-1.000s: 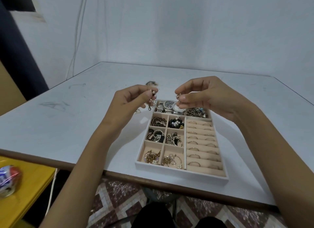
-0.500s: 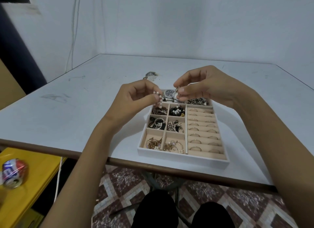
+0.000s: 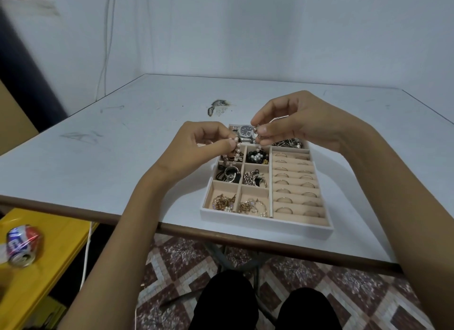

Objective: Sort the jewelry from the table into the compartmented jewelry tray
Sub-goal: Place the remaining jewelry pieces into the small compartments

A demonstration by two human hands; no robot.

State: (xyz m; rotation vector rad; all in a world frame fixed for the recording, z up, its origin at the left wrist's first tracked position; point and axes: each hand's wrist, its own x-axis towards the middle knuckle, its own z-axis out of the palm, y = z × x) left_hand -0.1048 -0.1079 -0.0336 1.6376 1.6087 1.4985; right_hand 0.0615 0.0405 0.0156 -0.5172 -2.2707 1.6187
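A white jewelry tray (image 3: pixel 266 222) with beige compartments lies near the table's front edge. It holds several rings in slots on the right, chains and earrings in the left cells, and a watch (image 3: pixel 246 132) at the back. A pearl bracelet (image 3: pixel 237 152) hangs over the tray's back-left cells, strung between both hands. My left hand (image 3: pixel 204 143) pinches one end of it, and my right hand (image 3: pixel 297 123) pinches the other end near the watch. Beyond the tray on the table lies another piece of jewelry (image 3: pixel 218 107).
The grey-white table (image 3: pixel 110 143) runs back to a white wall. At the lower left a yellow bench (image 3: pixel 46 256) carries a crushed can (image 3: pixel 22 247). My dark-clothed knees (image 3: pixel 265 305) show under the table's front edge over a patterned floor.
Both hands have sunk closer to the tray's back cells, and the pearl bracelet now hangs lower over the left cells. The view has tilted down a little.
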